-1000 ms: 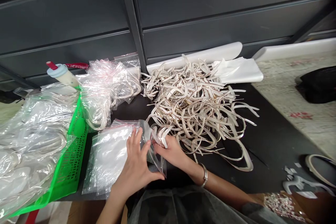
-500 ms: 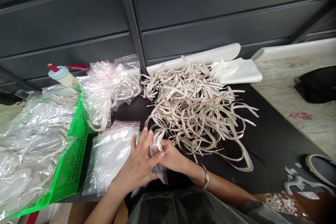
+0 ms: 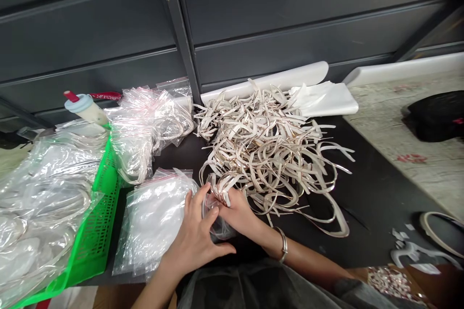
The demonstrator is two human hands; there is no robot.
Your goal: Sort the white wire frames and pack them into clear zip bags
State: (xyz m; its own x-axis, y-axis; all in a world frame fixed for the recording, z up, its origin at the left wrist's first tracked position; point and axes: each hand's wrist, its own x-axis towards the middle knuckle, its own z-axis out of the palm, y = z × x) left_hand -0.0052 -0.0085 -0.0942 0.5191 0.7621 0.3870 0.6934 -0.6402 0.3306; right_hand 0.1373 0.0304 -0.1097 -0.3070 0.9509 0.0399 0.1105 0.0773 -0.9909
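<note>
My right hand, with a metal bangle at the wrist, is closed around a small bundle of curved pale strips with shiny edges. The lower part of this bundle sits in a clear plastic bag, partly hidden by my hands. My left hand is beside the bag, fingers apart and thumb stretched out, its fingertips near the bag's mouth. Just left lies a stack of flat clear zip bags. Beyond my hands spreads a large tangled heap of the same strips.
On the left, a green plastic basket brims with bagged strips. More filled bags lie behind, near a lidded cup. White rolled sheeting lies along the dark panel. Scraps and a ring are at the right.
My left hand has shifted lower and its thumb has spread away from the bag. The bag's red-striped edge no longer faces me; the strip bundle tilts upward in my right hand.
</note>
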